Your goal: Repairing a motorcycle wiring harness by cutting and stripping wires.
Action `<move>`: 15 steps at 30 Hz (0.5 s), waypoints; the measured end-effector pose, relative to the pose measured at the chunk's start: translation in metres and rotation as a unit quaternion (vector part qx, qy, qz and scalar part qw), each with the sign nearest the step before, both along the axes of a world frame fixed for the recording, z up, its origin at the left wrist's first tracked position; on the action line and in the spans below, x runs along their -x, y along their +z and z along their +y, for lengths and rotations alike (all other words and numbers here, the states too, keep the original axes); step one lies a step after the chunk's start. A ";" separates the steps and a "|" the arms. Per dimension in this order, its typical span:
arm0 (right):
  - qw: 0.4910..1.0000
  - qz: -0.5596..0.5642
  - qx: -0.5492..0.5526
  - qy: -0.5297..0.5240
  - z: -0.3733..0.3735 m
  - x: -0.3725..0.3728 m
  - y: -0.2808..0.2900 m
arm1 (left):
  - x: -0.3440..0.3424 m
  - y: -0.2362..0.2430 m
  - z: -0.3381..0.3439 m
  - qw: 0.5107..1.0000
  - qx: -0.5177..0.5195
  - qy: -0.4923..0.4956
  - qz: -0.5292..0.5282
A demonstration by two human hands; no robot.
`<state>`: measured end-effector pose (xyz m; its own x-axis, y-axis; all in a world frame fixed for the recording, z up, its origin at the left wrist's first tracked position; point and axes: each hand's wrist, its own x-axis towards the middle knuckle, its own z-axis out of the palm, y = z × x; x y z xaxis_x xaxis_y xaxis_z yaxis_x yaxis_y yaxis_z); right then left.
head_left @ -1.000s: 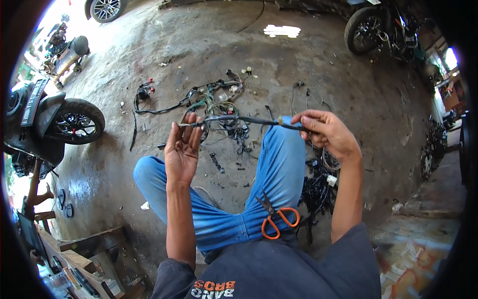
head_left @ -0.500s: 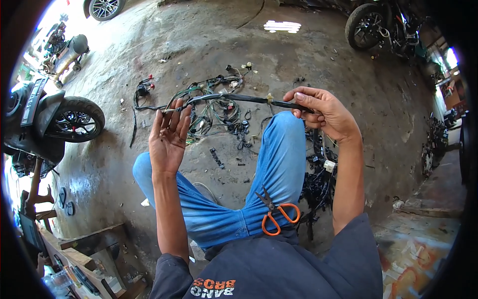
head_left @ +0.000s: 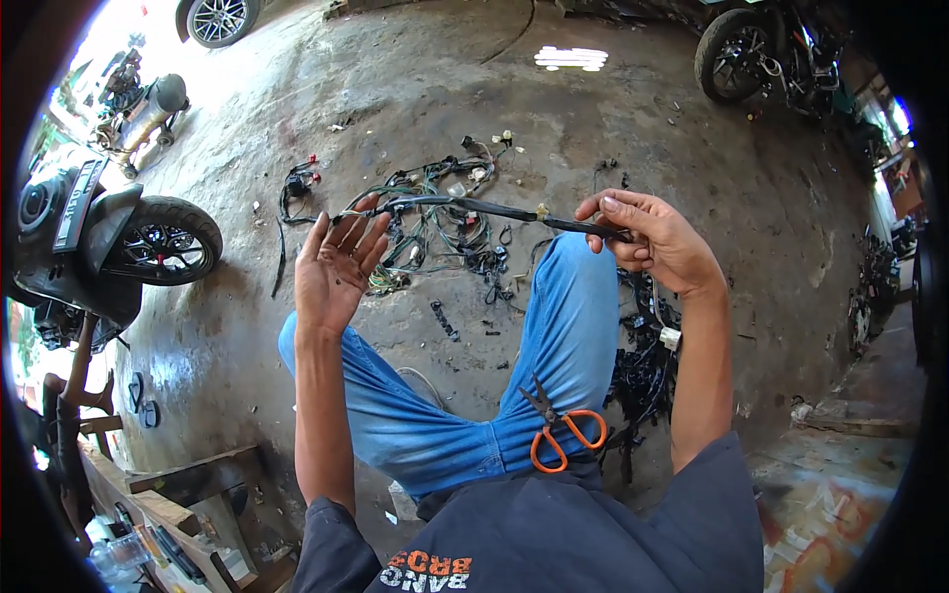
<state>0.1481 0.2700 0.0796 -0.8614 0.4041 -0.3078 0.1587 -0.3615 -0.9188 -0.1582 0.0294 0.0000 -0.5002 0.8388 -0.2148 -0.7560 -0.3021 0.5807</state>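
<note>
A black-wrapped wiring harness (head_left: pixel 484 206) stretches in the air between my two hands, above the floor and my knees. My right hand (head_left: pixel 657 242) pinches its right end between thumb and fingers. A small yellowish connector or tape piece (head_left: pixel 542 212) sits on the harness near that hand. My left hand (head_left: pixel 338 272) is palm up with loosely curled fingers, and the harness's thinner left end runs along its fingertips. Orange-handled scissors (head_left: pixel 565 435) lie on my lap, blades pointing up and left.
More tangled wiring (head_left: pixel 435 222) lies on the concrete floor ahead. A heap of black wires (head_left: pixel 643 381) is beside my right knee. Motorcycles stand at left (head_left: pixel 163 242) and far right (head_left: pixel 736 59). Sandals (head_left: pixel 143 400) and a wooden bench (head_left: pixel 148 504) are at left.
The whole view has shifted slightly, with the floor things a little to the right and lower. Both hands keep the harness stretched; the left hand has turned slightly.
</note>
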 end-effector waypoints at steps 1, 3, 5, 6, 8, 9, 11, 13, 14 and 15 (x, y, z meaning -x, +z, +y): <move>1.000 0.006 0.009 -0.005 0.000 -0.001 0.000 | 0.003 0.004 0.003 1.000 -0.003 -0.004 0.001; 1.000 0.012 0.018 -0.010 0.000 -0.002 0.000 | 0.006 0.014 0.010 1.000 -0.010 -0.004 0.009; 0.996 0.073 0.052 0.006 -0.001 -0.004 0.000 | 0.013 0.016 0.017 1.000 -0.003 0.008 0.026; 0.996 0.073 0.052 0.005 -0.007 -0.002 0.000 | 0.016 0.017 0.019 0.999 0.004 0.021 0.044; 0.995 0.094 0.030 -0.035 -0.022 0.007 -0.001 | 0.015 0.008 0.026 0.997 -0.031 -0.014 0.075; 0.992 0.116 0.044 -0.006 -0.022 0.008 -0.008 | 0.008 0.001 0.027 0.994 -0.001 -0.050 0.098; 0.991 0.124 0.057 -0.013 -0.032 0.017 -0.020 | -0.025 -0.016 0.029 0.983 0.063 -0.094 0.143; 0.985 0.135 0.105 -0.021 -0.040 0.029 -0.034 | -0.082 -0.030 0.026 0.974 0.090 -0.143 0.150; 0.985 0.135 0.107 -0.021 -0.042 0.036 -0.045 | -0.106 -0.039 0.024 0.970 0.089 -0.185 0.133; 0.983 0.126 0.131 -0.043 -0.047 0.043 -0.051 | -0.129 -0.039 0.021 0.967 0.099 -0.200 0.122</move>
<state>0.1053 0.2230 0.0282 -0.8898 0.4138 -0.1927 -0.1024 -0.5922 -0.7992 -0.0293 0.0506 -0.0386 -0.1997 0.9306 -0.3068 -0.6221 0.1215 0.7734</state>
